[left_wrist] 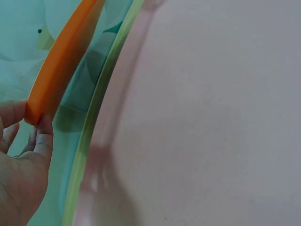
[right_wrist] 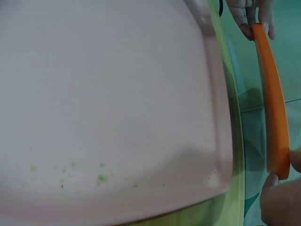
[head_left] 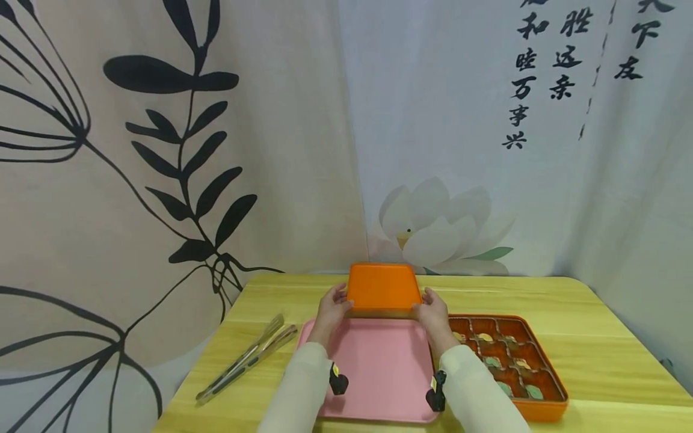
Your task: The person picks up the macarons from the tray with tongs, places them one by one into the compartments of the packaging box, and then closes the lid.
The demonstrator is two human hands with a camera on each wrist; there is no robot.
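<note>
An orange box lid (head_left: 384, 287) is held up over the back of the table, just beyond the far edge of a pink tray (head_left: 379, 370). Its near left corner is pinched by my left hand (head_left: 331, 314), thumb on one side and fingers on the other, as the left wrist view also shows. At the opposite corner my right hand (head_left: 435, 316) grips it the same way. The lid (right_wrist: 275, 103) appears edge-on and shallow in the right wrist view. Both forearms reach across the tray.
Right of the tray stands an orange divided box (head_left: 541, 411) with a brown insert; small pale and green pieces lie in several compartments. Metal tongs (head_left: 249, 359) lie at the left. Green crumbs (right_wrist: 102, 178) dot the tray. A printed curtain (head_left: 303, 180) hangs behind the table.
</note>
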